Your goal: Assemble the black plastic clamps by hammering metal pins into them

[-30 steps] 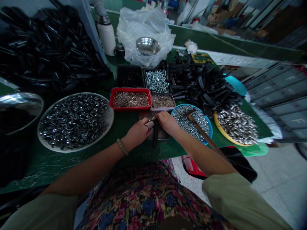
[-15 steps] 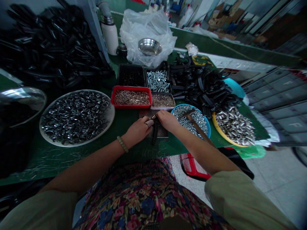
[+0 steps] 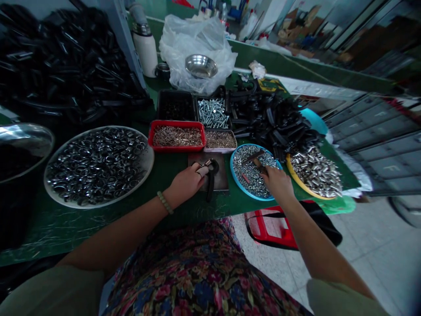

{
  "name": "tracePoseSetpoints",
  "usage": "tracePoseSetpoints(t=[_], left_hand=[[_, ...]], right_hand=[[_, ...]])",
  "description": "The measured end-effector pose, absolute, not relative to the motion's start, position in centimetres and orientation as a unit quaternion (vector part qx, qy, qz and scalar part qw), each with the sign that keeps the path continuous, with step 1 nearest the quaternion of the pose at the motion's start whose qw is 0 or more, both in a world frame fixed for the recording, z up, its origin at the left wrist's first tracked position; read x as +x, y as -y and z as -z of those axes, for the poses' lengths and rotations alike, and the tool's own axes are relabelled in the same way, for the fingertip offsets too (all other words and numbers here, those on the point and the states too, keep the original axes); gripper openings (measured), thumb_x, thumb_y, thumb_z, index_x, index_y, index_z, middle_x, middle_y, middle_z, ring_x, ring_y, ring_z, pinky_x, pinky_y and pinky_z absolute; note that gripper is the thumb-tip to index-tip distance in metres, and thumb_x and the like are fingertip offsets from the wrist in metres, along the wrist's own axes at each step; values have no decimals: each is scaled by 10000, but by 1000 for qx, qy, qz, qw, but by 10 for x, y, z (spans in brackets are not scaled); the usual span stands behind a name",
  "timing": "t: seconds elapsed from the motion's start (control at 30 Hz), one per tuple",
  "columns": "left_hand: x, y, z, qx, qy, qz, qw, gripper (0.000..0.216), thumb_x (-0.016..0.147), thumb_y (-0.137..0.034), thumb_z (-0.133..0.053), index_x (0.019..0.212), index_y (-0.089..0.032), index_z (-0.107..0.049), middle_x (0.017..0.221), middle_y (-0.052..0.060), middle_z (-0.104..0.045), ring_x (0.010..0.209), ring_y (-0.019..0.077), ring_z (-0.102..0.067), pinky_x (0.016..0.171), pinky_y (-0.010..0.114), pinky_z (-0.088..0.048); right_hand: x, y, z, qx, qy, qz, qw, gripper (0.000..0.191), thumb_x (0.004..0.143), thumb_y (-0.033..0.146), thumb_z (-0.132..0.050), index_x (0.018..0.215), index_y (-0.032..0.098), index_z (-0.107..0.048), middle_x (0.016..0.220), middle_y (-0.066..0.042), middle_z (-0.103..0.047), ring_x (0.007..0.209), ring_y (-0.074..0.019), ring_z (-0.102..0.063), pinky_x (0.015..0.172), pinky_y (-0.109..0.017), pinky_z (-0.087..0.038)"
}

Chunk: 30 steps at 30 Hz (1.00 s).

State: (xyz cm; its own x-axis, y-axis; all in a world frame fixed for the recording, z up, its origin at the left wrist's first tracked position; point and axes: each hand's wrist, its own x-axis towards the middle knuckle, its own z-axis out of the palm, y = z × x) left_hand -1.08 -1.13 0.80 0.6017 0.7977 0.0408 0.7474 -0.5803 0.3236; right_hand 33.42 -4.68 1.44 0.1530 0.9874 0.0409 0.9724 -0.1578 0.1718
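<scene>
My left hand (image 3: 190, 179) is closed on a black curved plastic part (image 3: 211, 182) with a small shiny metal piece (image 3: 207, 163) at its top. The part rests on a flat metal plate (image 3: 221, 179) on the bench. Over the blue bowl (image 3: 232, 172) of small metal pieces, my right hand (image 3: 276, 181) is wrapped round the handle of a hammer (image 3: 258, 161). The hammer's head lies over those pieces, and most of its handle is hidden by my hand. A small pinkish piece (image 3: 245, 178) lies in the same bowl.
Behind the plate stand a red tray (image 3: 177, 149) of thin pins, a small tray of rivets (image 3: 219, 139) and a tray of screws (image 3: 213, 113). A large bowl of metal rings (image 3: 98, 166) is at left. A yellow bowl (image 3: 294, 177) of metal sleeves sits right, before heaped black parts (image 3: 269, 114).
My right hand has left the part at the plate and moved right, onto the hammer handle over the blue bowl. My left hand stays at the plate. The view has shifted slightly.
</scene>
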Motion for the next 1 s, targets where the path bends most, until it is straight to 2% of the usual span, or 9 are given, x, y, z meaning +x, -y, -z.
tracePoseSetpoints(t=[0.1,0.2,0.27,0.4,0.53,0.67,0.8,0.9,1.0], left_hand=[[-10,11,-9,885,-436,-85,141,308,965,-322,-389,1228,-234,-523,1114,56,-545,857,181,-593,763,304,-491],[-9,11,-10,883,-441,-73,145,309,964,-323,-388,1227,-234,-524,1129,60,-544,847,177,-599,747,301,-494],[-9,10,-10,879,-449,-69,145,293,958,-318,-402,1206,-234,-534,1118,60,-550,836,176,-603,733,300,-495],[-9,10,-8,880,-443,-82,150,282,953,-306,-418,1205,-242,-527,1092,57,-562,824,176,-610,721,299,-498],[-9,10,-9,879,-445,-75,154,266,947,-289,-431,1183,-236,-540,1082,63,-564,836,173,-612,732,290,-496],[-9,10,-13,878,-445,-75,157,284,944,-276,-430,1205,-230,-531,1094,66,-559,836,180,-609,728,299,-497],[-9,9,-14,878,-448,-64,158,279,951,-280,-412,1190,-219,-541,1056,66,-567,820,181,-606,709,296,-490],[-5,11,-11,882,-443,-68,147,279,952,-284,-410,1188,-214,-541,1059,66,-571,817,186,-603,704,302,-484],[-6,15,-10,880,-447,-65,147,283,949,-284,-417,1192,-219,-546,1075,70,-573,821,190,-605,702,305,-476]], right_hand=[[311,54,-19,755,-656,-21,-6,443,958,279,-355,1339,89,-477,1143,-224,-635,961,-318,-646,785,-475,-520],[266,52,-33,706,-692,94,-120,449,970,295,-324,1386,154,-417,1220,-169,-634,991,-278,-667,818,-427,-538],[238,49,-43,657,-721,160,-151,447,969,300,-331,1396,190,-407,1225,-132,-648,1016,-267,-670,841,-408,-540],[210,42,-51,636,-726,162,-206,464,965,276,-344,1426,228,-371,1280,-107,-626,1088,-270,-646,879,-422,-533],[205,37,-52,623,-744,181,-159,436,960,273,-355,1383,206,-436,1172,-108,-685,970,-267,-692,805,-398,-561],[205,36,-57,639,-725,160,-200,459,973,293,-337,1425,223,-380,1239,-107,-650,1027,-255,-673,836,-387,-548],[205,36,-58,639,-733,184,-143,448,958,290,-357,1382,179,-450,1138,-127,-696,938,-282,-699,784,-410,-559],[207,38,-54,652,-719,163,-174,473,971,292,-325,1431,200,-388,1208,-120,-664,991,-271,-686,815,-406,-552],[209,40,-53,646,-726,183,-146,452,965,267,-338,1403,187,-418,1140,-121,-695,900,-278,-709,768,-412,-562]])
